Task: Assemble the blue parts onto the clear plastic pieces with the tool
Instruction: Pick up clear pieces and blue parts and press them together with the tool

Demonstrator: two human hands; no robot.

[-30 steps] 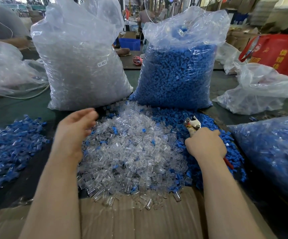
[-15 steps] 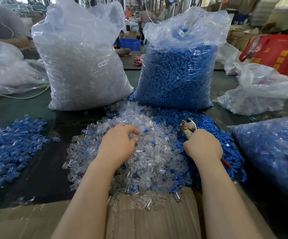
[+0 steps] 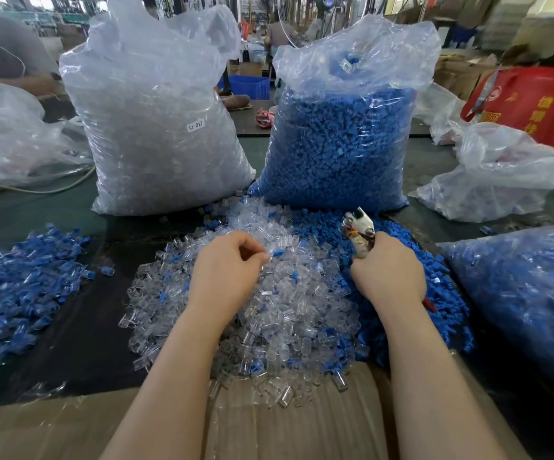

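Observation:
A heap of clear plastic pieces lies in front of me, with loose blue parts piled along its right side. My left hand rests on top of the clear heap with fingertips curled together, pinching a clear piece at its far edge. My right hand grips the handles of a plier-like tool over the blue parts. The tool's metal jaws point up and away; its red handle end shows below the hand.
A tall bag of clear pieces and a tall bag of blue parts stand behind the heap. Assembled blue-and-clear pieces lie at left. Another bag with blue contents sits at right. Cardboard covers the near edge.
My left hand moved from the left edge of the clear heap to its top and its fingers curled into a pinch. My right hand with the tool barely shifted.

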